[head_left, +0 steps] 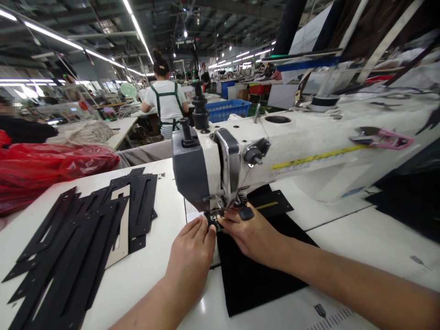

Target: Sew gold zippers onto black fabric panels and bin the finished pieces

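A black fabric panel (257,275) lies on the white machine bed, its far edge under the sewing machine's head (206,174). My left hand (192,247) is closed at the panel's far left corner, thumb and fingers pinched together just before the presser foot (215,217). On the other side of the needle, my right hand (254,233) pinches the same edge, its fingertips partly hidden by the foot. Behind the right hand lies a dark strip (280,201) with a yellow line. The stitching point itself is hidden between my fingers.
Several black cut strips (89,229), one with a beige face (120,233), are heaped on the table at left. A red plastic bag (62,165) sits beyond them. Pink-handled snips (392,139) rest on the machine arm. A person (167,98) works ahead, near a blue crate (228,110).
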Action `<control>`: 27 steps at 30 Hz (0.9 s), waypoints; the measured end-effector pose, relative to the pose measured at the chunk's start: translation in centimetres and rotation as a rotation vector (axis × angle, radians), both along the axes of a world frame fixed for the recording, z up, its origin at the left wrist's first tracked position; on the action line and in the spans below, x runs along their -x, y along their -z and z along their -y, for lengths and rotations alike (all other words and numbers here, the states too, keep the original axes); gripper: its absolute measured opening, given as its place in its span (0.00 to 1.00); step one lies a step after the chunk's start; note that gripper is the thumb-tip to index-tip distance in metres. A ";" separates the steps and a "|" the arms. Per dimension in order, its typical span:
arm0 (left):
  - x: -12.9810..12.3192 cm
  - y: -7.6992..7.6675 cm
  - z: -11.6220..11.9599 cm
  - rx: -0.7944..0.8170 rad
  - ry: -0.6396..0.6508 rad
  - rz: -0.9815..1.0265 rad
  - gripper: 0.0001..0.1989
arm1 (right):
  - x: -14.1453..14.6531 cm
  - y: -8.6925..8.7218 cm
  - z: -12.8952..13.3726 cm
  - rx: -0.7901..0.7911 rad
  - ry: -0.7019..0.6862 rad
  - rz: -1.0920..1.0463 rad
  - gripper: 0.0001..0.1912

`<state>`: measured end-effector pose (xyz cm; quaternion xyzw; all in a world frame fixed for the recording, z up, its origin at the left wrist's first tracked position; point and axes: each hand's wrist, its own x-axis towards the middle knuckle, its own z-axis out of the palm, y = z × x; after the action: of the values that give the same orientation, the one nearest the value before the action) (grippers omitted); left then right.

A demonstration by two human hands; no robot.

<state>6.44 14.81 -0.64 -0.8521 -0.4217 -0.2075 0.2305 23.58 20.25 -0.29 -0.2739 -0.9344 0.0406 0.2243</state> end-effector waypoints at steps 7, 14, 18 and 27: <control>0.2 -0.1 -0.4 0.009 0.012 -0.014 0.15 | 0.2 0.0 -0.3 -0.008 0.007 0.005 0.08; 0.1 -0.1 -0.5 0.080 -0.035 0.017 0.14 | 0.3 0.4 -0.6 0.017 0.020 0.038 0.10; 0.1 -0.1 -0.7 0.063 -0.041 0.031 0.13 | 0.4 0.5 -0.8 0.002 0.019 0.007 0.08; 0.1 -0.2 -1.1 0.014 -0.033 0.066 0.13 | 0.5 0.2 -0.9 -0.011 0.033 0.011 0.10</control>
<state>6.34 15.90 -0.46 -0.8393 -0.4443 -0.2289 0.2138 23.06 21.18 -0.54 -0.2881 -0.9312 0.0300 0.2213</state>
